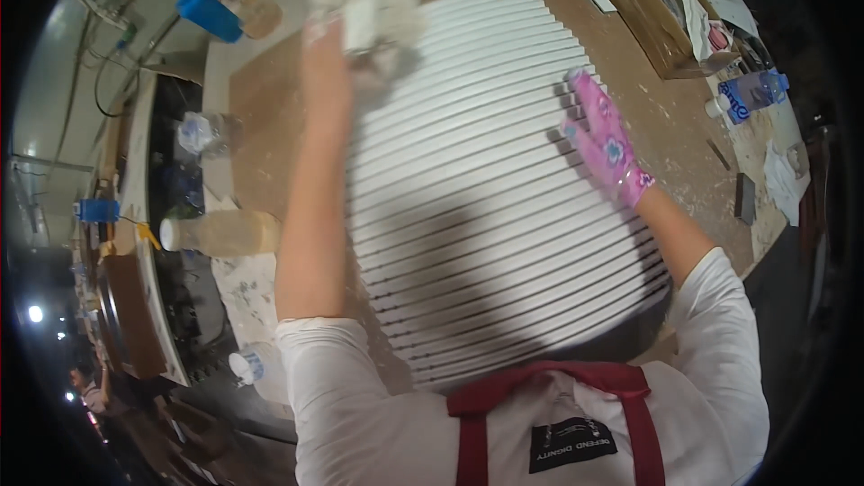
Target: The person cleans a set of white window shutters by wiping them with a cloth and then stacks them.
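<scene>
The white, narrow, parallel slats (468,171) lie side by side in rows across a flat brown board (270,117), directly before the person. At their far left end, the left hand (329,31) is blurred against an off-white, cloth-like bundle (382,22); whether its fingers grip it, I cannot tell. The right hand (605,139), in a pink floral glove, is unclenched, thumb and fingers apart, over the slats' right side. A long brown wooden box (670,58) stands beyond it.
</scene>
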Tool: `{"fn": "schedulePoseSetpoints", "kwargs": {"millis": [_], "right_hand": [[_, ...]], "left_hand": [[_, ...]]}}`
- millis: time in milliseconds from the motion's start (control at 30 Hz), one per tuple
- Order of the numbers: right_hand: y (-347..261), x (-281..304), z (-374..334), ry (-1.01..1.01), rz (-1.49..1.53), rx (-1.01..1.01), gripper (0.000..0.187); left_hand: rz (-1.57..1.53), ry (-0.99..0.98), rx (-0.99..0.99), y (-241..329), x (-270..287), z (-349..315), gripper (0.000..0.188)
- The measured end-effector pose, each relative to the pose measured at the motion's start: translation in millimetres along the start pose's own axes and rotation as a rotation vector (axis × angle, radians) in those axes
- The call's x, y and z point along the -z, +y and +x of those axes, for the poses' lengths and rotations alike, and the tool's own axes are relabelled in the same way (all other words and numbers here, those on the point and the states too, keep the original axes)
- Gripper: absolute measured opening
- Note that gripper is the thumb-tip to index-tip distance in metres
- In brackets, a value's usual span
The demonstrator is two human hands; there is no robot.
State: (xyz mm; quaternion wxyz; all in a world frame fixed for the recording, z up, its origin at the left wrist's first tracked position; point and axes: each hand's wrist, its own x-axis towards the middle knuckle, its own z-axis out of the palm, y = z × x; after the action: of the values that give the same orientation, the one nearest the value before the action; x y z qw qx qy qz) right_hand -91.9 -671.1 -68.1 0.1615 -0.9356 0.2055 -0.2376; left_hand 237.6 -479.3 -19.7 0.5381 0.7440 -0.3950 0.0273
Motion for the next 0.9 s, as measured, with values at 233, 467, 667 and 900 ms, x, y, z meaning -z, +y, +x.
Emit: {"fn": "schedulePoseSetpoints", "kwargs": {"millis": [233, 467, 667, 900], "right_hand": [[-102, 0, 73, -0.072, 1.291, -0.411, 0.052], [-121, -72, 128, -0.282, -0.145, 0.477, 0.046], [-23, -51, 81, -0.211, -0.2, 0.616, 0.036], [104, 88, 87, -0.024, -0.621, 0.609, 0.026]], "left_hand": [[-0.418, -0.543, -0.057, 106, -30, -67, 0.06], [0.9, -0.413, -0.055, -25, 18, -109, 0.055], [0.805, -0.413, -0.031, -36, 14, -110, 0.059], [0.805, -0.432, 0.025, -22, 6, -106, 0.059]]}}
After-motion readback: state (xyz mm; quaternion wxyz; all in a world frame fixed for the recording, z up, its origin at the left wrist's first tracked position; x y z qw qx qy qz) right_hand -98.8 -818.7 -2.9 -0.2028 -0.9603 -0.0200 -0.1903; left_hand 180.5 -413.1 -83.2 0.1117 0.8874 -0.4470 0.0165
